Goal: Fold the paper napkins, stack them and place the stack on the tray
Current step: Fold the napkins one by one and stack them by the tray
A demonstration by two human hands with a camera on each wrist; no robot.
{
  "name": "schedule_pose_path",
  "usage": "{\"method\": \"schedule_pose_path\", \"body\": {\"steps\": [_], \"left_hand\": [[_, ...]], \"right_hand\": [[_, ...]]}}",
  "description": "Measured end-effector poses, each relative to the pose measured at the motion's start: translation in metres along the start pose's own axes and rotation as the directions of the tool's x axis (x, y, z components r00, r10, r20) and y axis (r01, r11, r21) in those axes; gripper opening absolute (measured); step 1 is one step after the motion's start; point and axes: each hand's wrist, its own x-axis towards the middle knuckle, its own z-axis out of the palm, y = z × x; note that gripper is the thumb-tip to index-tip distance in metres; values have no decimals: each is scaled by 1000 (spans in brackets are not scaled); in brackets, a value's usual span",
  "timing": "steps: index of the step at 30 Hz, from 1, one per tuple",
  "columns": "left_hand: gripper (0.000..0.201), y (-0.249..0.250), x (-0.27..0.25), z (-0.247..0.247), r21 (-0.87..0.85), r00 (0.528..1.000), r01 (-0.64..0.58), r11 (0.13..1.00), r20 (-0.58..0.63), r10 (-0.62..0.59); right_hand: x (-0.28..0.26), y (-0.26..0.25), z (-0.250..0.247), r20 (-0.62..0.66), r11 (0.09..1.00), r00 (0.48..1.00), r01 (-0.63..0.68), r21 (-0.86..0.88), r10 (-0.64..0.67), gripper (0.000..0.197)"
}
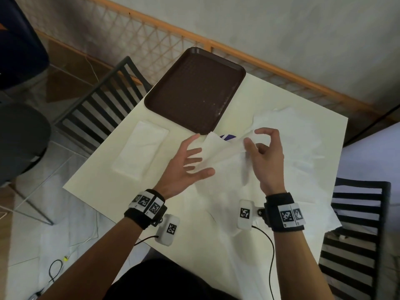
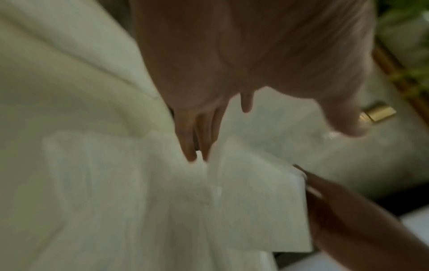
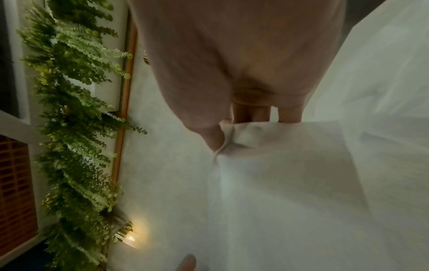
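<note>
A white paper napkin (image 1: 218, 152) hangs lifted over the white table between my hands. My right hand (image 1: 253, 138) pinches its upper edge between thumb and fingers; the right wrist view shows that pinch (image 3: 234, 130) on the napkin (image 3: 278, 174). My left hand (image 1: 201, 155) is spread, its straight fingers touching the napkin's left side. In the left wrist view the fingers (image 2: 190, 143) lie against the napkin (image 2: 255, 201). A folded napkin (image 1: 140, 148) lies flat at the left. The brown tray (image 1: 194, 89) sits beyond it. A loose pile of unfolded napkins (image 1: 292, 137) covers the right side.
Black slatted chairs stand at the table's left (image 1: 104, 105) and right (image 1: 357, 234). A small purple object (image 1: 227, 137) peeks out from under the napkins near the tray's corner. A wooden lattice rail (image 1: 238, 55) runs behind the table (image 1: 97, 180). Cables hang from both wrists.
</note>
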Motion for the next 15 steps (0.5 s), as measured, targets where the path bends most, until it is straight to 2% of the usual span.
{"method": "schedule_pose_path", "body": {"steps": [2,4,6,9,12,14,15], "left_hand": [[84,-5,2,6,177,996,-71,982,-32,78],[64,-12,6,12,279,991,-113,954,-33,127],[49,-19,10,18,346,986,-133,929,-52,161],[41,-26,16,26,430,969,-182,884,-77,236],[21,-26,22,29,468,931,-276,840,-87,355],[21,-20,22,22,483,936,-269,833,-75,345],[23,-16,22,16,500,942,-261,826,-53,330]], "right_hand": [[-5,3,6,16,1000,1000,-3,-21,3,20],[-9,2,10,40,1000,999,-9,-22,10,16],[-11,-1,11,43,1000,999,-15,-12,16,12],[-13,-8,11,50,999,999,-19,37,17,6],[-10,-13,6,18,999,1000,-20,30,19,1],[-7,-9,-2,-20,991,999,35,-133,-38,7],[-5,-8,-7,-35,941,991,113,-318,-130,16]]}}
